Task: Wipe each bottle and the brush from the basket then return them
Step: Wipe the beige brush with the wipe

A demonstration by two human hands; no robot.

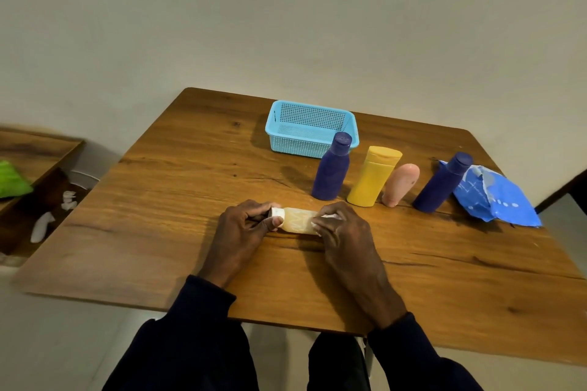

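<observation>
The pale bottle (297,221) lies sideways near the table's (178,200) front. The left hand (244,227) grips its cap end to steady it, and the right hand (341,230) clutches a white wipe (330,216) against its other end. The basket (309,130) sits farther back.

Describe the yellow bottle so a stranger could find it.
On the table, near the basket, four items stand in a row. The yellow bottle is second from left. Its neighbours are purple and pink; it alone is yellow.
</observation>
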